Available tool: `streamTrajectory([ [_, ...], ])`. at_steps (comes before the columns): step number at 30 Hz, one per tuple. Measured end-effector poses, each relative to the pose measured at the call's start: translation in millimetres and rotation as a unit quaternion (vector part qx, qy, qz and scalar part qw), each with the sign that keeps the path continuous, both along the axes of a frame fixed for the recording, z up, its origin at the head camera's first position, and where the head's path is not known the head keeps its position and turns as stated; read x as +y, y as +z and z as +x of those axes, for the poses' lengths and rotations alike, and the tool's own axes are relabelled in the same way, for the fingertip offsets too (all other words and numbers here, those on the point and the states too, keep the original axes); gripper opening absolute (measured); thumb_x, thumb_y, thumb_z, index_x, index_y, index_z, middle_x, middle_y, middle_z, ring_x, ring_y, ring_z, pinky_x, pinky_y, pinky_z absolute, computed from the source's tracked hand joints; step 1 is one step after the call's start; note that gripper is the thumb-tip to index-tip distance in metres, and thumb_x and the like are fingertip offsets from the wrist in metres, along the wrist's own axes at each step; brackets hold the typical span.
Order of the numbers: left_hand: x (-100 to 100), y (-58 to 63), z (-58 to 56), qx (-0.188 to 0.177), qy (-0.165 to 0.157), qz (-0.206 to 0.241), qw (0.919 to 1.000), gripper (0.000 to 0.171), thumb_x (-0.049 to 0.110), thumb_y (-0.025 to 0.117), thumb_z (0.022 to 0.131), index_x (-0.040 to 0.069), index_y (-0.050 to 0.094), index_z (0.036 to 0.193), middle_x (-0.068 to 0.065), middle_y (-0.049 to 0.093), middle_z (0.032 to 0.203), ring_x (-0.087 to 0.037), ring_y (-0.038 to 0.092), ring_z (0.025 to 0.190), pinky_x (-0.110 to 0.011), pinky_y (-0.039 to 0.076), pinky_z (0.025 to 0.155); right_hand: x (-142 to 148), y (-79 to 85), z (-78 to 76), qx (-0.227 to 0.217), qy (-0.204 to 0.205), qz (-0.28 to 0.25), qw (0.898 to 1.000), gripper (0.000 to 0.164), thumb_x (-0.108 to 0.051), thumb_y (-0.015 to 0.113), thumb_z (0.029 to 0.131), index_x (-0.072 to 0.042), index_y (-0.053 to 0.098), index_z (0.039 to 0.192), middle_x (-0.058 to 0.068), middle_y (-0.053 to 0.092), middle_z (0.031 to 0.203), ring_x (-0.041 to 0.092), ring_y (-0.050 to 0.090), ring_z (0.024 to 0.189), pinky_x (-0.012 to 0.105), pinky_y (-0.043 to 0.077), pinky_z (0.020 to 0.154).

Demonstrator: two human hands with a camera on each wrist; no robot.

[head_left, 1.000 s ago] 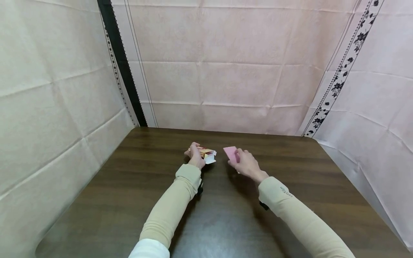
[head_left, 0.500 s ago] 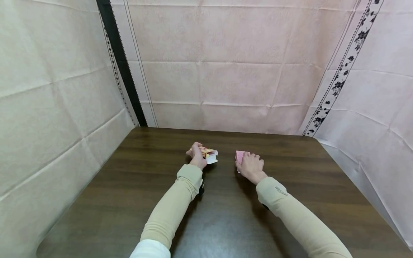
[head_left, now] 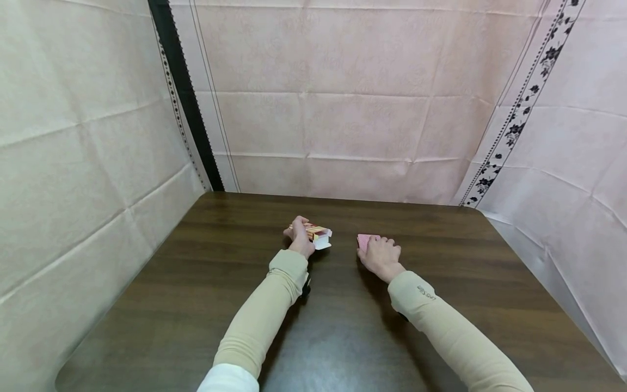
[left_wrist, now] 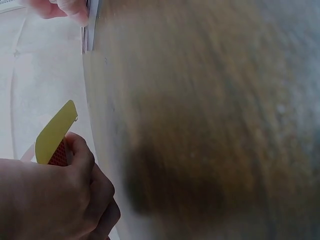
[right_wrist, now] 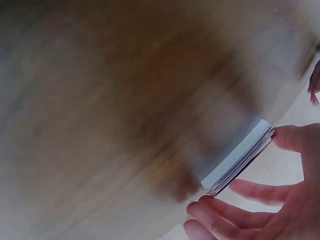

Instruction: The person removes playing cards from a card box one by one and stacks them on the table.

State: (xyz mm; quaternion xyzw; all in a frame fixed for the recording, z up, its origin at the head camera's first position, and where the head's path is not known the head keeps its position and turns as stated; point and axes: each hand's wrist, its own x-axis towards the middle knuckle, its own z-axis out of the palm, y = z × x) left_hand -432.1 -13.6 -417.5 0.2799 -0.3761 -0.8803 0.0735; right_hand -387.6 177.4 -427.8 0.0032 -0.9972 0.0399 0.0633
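Note:
My left hand [head_left: 300,239] grips a small card box [head_left: 320,238] with red and yellow stripes and white flaps standing open toward the right. In the left wrist view, a yellow flap [left_wrist: 54,132] sticks out past the fingers. To the right, my right hand [head_left: 382,257] holds a thin stack of pink-topped cards [head_left: 366,240] by its edges. The right wrist view shows the layered edge of the stack [right_wrist: 240,161] between thumb and fingertips, low at the table surface; whether it touches the table I cannot tell. The palm hides part of the cards from above.
Both hands are over the far half of a dark brown wooden table [head_left: 235,305]. Pale cloth sheets [head_left: 343,125] hang behind the table and at both sides. A strip of brown tabletop separates the box from the cards.
My right hand has moved slightly right, and the pink cards, tilted up earlier, now lie flatter and lower. My left hand and the box have shifted only slightly to the right.

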Motion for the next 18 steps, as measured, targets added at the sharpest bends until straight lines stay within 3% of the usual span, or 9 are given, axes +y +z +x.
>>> streamTrajectory([
  [5, 0.5, -0.1, 1.0, 0.002, -0.004, 0.007, 1.0000, 0.072, 0.015, 0.055, 0.071, 0.009, 0.019, 0.133, -0.015, 0.031, 0.142, -0.028, 0.036, 0.126, -0.036, 0.033, 0.107, -1.4, 2.3, 1.5, 0.040, 0.023, -0.007, 0.999, 0.062, -0.052, 0.057, 0.088, 0.001, 0.056, 0.121, 0.028, 0.058, 0.115, 0.044, 0.052, 0.107, 0.057, 0.044, 0.085],
  [7, 0.7, -0.2, 1.3, -0.002, -0.006, 0.009, 0.9999, 0.072, 0.015, 0.055, 0.072, 0.010, 0.019, 0.134, -0.016, 0.031, 0.142, -0.029, 0.037, 0.126, -0.037, 0.035, 0.107, -4.8, 5.7, 2.6, 0.075, 0.067, -0.020, 0.995, 0.055, -0.046, 0.058, 0.089, -0.002, 0.056, 0.122, 0.026, 0.057, 0.117, 0.043, 0.051, 0.108, 0.056, 0.045, 0.086],
  [10, 1.3, 0.3, 2.5, -0.008, -0.011, 0.014, 0.9998, 0.073, 0.016, 0.055, 0.073, 0.012, 0.017, 0.136, -0.017, 0.030, 0.141, -0.031, 0.037, 0.124, -0.040, 0.036, 0.106, -14.4, 12.0, 5.1, 0.109, 0.167, -0.049, 0.979, 0.044, -0.035, 0.061, 0.090, -0.006, 0.060, 0.123, 0.022, 0.058, 0.119, 0.039, 0.053, 0.111, 0.053, 0.047, 0.087],
  [14, 3.7, 1.3, 4.1, 0.004, -0.028, 0.026, 0.9993, 0.070, 0.016, 0.054, 0.074, 0.012, 0.018, 0.133, -0.017, 0.029, 0.140, -0.030, 0.038, 0.122, -0.038, 0.038, 0.104, -30.4, 18.3, 8.7, 0.089, 0.275, -0.084, 0.954, 0.040, -0.023, 0.061, 0.091, -0.011, 0.060, 0.129, 0.019, 0.056, 0.125, 0.035, 0.053, 0.114, 0.049, 0.048, 0.092],
  [18, 8.4, 1.5, 4.8, 0.022, -0.042, 0.044, 0.9979, 0.064, 0.015, 0.054, 0.074, 0.012, 0.020, 0.128, -0.017, 0.028, 0.140, -0.029, 0.038, 0.120, -0.037, 0.039, 0.102, -41.4, 19.5, 7.5, 0.060, 0.299, -0.081, 0.949, 0.043, -0.015, 0.059, 0.091, -0.012, 0.057, 0.134, 0.023, 0.051, 0.132, 0.038, 0.050, 0.119, 0.048, 0.045, 0.098],
])
